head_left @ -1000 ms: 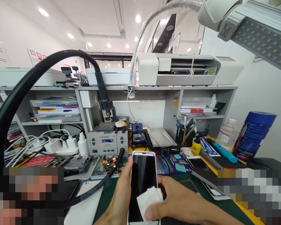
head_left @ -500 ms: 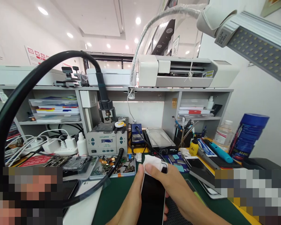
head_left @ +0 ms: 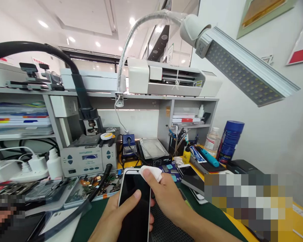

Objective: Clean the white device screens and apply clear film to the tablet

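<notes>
My left hand [head_left: 116, 211] has its thumb across the black screen of the white-framed smartphone [head_left: 135, 215], where half a second ago the thumb ran up its left edge. The smartphone is in front of me above the green mat [head_left: 88, 215], just right of the tray of circuit parts [head_left: 104, 196]. Across its top edge, the white wipe [head_left: 154, 172] has passed from the left part to the upper right corner, so the rubbing is now at the rim. My left grip is wrapped around the smartphone, fingertips apparently curled at the right edge. My right hand [head_left: 169, 195] reaches in with the forearm slanting, pinching the wipe against that corner.
</notes>
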The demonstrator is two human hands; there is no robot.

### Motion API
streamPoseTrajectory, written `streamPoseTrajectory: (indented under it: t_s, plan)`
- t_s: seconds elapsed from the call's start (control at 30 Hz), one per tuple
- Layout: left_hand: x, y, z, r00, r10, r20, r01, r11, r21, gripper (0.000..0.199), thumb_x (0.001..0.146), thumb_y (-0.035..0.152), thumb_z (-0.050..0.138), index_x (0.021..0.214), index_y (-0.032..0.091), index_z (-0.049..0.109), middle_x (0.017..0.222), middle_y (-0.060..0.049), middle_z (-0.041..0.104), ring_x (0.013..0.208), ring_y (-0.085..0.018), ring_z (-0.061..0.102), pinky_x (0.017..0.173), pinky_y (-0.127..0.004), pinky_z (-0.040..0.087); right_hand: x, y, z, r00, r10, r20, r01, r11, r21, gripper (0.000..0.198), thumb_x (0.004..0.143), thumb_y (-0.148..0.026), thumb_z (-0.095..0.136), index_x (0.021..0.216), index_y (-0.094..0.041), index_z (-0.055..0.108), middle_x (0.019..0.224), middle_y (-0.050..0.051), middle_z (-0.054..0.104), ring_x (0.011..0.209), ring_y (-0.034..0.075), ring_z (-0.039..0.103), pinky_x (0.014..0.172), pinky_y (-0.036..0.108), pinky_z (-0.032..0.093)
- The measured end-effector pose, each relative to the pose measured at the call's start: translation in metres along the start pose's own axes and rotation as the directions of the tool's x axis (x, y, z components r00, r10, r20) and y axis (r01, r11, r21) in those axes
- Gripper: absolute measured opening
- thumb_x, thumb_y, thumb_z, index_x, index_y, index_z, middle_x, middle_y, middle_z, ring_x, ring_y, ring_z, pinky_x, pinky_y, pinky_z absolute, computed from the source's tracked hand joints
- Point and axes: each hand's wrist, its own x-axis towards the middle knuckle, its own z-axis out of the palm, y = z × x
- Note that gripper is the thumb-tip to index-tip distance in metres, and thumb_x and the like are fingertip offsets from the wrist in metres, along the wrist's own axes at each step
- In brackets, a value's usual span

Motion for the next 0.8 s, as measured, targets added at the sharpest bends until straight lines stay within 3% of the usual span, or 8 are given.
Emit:
streamPoseTrajectory:
  t_s: [0.1, 0.2, 0.33, 0.43, 0.57, 0.67, 0.8]
  plan:
    - [0.000, 0.003, 0.002, 0.998, 0.023, -0.054, -0.025, 0.999, -0.036, 0.039, 0.076, 0.038, 0.079, 0.094, 0.004, 0.073, 0.070, -0.017, 0.074, 0.065, -0.032, 0.073, 0.070, -0.043, 0.059, 0.001, -0.001, -0.005, 0.995, -0.092, -0.042, 0.087, 0.990, -0.111, 0.056, 0.098, -0.062, 0.041, 0.066, -0.018, 0.055, 0.051, -0.003, 0.055, 0.047, 0.012, 0.056, 0.046, 0.021, 0.040]
    - [-0.002, 0.012, 0.005, 0.990, 0.012, -0.142, -0.020, 0.998, -0.058, 0.037, 0.083, 0.037, 0.071, 0.093, 0.002, 0.073, 0.068, -0.019, 0.074, 0.064, -0.032, 0.073, 0.070, -0.045, 0.059, 0.006, -0.006, -0.019, 0.975, -0.179, -0.131, 0.148, 0.965, -0.215, 0.053, 0.099, -0.058, 0.041, 0.073, -0.016, 0.062, 0.064, 0.002, 0.066, 0.060, 0.014, 0.063, 0.057, 0.023, 0.047]
    - [-0.008, 0.027, 0.013, 0.962, -0.016, -0.274, -0.003, 0.998, -0.066, 0.048, 0.092, 0.045, 0.056, 0.096, 0.000, 0.072, 0.077, -0.022, 0.075, 0.067, -0.030, 0.073, 0.071, -0.040, 0.060, 0.014, -0.024, -0.065, 0.962, -0.189, -0.200, 0.108, 0.928, -0.356, 0.041, 0.095, -0.051, 0.052, 0.077, -0.016, 0.064, 0.067, 0.002, 0.068, 0.060, 0.013, 0.061, 0.056, 0.023, 0.045]
    - [-0.013, 0.031, 0.017, 0.942, -0.039, -0.332, -0.002, 0.993, -0.121, 0.055, 0.093, 0.051, 0.052, 0.104, 0.001, 0.071, 0.080, -0.022, 0.075, 0.069, -0.028, 0.073, 0.069, -0.038, 0.060, 0.017, -0.037, -0.111, 0.974, -0.119, -0.192, 0.013, 0.878, -0.479, 0.030, 0.090, -0.042, 0.062, 0.076, -0.017, 0.063, 0.062, -0.001, 0.065, 0.056, 0.013, 0.058, 0.052, 0.024, 0.041]
    - [-0.015, 0.030, 0.021, 0.941, -0.066, -0.331, 0.008, 0.985, -0.173, 0.064, 0.094, 0.056, 0.047, 0.106, -0.003, 0.070, 0.079, -0.023, 0.074, 0.069, -0.028, 0.072, 0.070, -0.037, 0.059, 0.022, -0.033, -0.155, 0.974, 0.066, -0.215, -0.190, 0.751, -0.632, 0.035, 0.089, -0.034, 0.068, 0.060, -0.015, 0.059, 0.052, -0.003, 0.056, 0.049, 0.011, 0.053, 0.053, 0.024, 0.042]
    - [-0.015, 0.029, 0.022, 0.947, -0.079, -0.311, 0.021, 0.982, -0.186, 0.067, 0.095, 0.058, 0.043, 0.106, -0.003, 0.069, 0.079, -0.023, 0.074, 0.068, -0.029, 0.072, 0.070, -0.038, 0.058, 0.027, -0.020, -0.168, 0.944, 0.219, -0.249, -0.331, 0.640, -0.693, 0.023, 0.095, -0.035, 0.063, 0.090, -0.014, 0.067, 0.083, 0.000, 0.068, 0.067, 0.013, 0.063, 0.063, 0.028, 0.054]
    - [-0.016, 0.030, 0.021, 0.954, -0.093, -0.284, 0.032, 0.977, -0.212, 0.071, 0.094, 0.060, 0.043, 0.108, -0.005, 0.069, 0.080, -0.024, 0.074, 0.069, -0.030, 0.071, 0.070, -0.039, 0.058, 0.034, -0.010, -0.173, 0.902, 0.315, -0.296, -0.428, 0.553, -0.715, 0.029, 0.097, -0.035, 0.061, 0.118, -0.015, 0.062, 0.113, 0.007, 0.066, 0.092, 0.020, 0.067, 0.079, 0.038, 0.058]
